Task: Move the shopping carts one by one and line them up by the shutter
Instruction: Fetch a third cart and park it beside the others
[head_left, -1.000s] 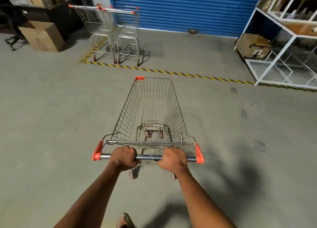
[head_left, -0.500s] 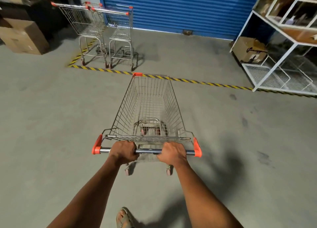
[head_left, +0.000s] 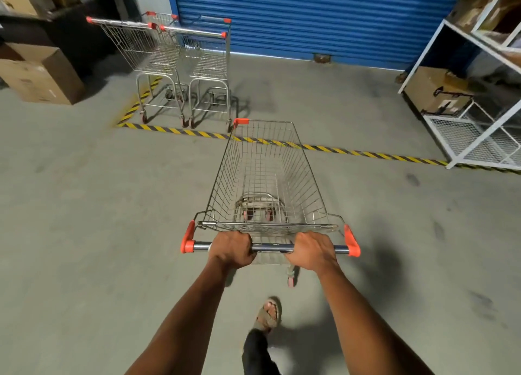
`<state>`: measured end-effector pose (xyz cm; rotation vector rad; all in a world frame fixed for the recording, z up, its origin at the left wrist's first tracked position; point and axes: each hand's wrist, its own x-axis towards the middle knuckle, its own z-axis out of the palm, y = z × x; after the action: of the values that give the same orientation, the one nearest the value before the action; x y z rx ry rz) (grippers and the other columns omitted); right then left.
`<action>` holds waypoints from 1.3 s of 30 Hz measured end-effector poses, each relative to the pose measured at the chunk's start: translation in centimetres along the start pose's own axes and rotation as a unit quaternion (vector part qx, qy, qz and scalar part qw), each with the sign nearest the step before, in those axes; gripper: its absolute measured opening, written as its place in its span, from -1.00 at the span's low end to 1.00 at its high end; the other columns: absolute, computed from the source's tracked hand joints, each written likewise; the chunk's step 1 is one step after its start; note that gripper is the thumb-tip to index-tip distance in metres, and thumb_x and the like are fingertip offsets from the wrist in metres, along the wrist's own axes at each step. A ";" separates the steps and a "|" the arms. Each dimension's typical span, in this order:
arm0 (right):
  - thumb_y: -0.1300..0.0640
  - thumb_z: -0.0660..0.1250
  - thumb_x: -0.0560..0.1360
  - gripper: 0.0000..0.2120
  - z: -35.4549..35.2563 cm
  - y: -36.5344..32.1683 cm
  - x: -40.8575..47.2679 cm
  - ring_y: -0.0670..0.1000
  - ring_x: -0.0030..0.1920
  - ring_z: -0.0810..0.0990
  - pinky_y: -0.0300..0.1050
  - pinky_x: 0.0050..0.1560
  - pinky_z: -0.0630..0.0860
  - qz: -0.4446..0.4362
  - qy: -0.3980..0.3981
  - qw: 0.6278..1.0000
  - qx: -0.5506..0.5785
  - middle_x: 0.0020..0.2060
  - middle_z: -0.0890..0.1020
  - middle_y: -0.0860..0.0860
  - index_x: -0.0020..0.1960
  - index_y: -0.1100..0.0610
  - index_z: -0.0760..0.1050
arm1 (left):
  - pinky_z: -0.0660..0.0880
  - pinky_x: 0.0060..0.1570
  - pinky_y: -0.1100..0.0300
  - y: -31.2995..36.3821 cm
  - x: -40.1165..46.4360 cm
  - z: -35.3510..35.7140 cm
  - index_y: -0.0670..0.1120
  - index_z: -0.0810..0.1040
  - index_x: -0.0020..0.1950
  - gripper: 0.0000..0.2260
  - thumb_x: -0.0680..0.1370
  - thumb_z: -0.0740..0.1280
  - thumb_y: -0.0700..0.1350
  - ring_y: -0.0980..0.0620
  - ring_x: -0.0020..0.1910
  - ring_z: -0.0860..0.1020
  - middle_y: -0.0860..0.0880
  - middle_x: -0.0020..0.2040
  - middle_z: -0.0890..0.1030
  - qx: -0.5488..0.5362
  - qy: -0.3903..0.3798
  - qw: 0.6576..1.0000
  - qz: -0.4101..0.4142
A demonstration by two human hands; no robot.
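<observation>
you are gripping the silver handle bar (head_left: 272,247) of the empty wire shopping cart with orange corner caps (head_left: 266,177), your left hand (head_left: 232,249) and right hand (head_left: 311,250) both curling tightly around it, a little apart on either side of its middle. over the last second the cart is rolling further from you: its far end, which was sitting short of the yellow-and-black striped floor tape (head_left: 352,152), is now reaching over that tape. the two parked wire carts (head_left: 180,64) by the blue corrugated roller shutter (head_left: 310,19) are looming larger on the far left, and your sandalled foot (head_left: 267,314) is stepping forward. this means, in my judgement, you are closing in on the parking bay; the free space just right of the parked pair is lying ahead, so you are likely needing to steer slightly left to line this cart up beside them.
</observation>
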<state>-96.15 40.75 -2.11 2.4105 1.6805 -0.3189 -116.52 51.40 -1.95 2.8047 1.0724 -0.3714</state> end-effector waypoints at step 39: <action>-0.27 0.29 0.40 -0.54 -23.5 2.8 77.3 0.11 -0.02 0.69 -0.03 0.02 0.57 0.060 -0.024 0.997 0.034 -0.04 0.71 0.03 0.06 0.05 0.65 | 0.57 -0.03 0.06 -35.7 72.5 -21.1 -0.03 0.62 0.00 -0.61 0.48 0.25 0.25 -0.12 -0.05 0.65 -0.05 -0.08 0.68 -0.012 -0.026 0.999 0.035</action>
<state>-65.86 115.74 -1.10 2.5180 1.5202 -0.4188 -84.31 128.46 -1.77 2.7869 0.9580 -0.4177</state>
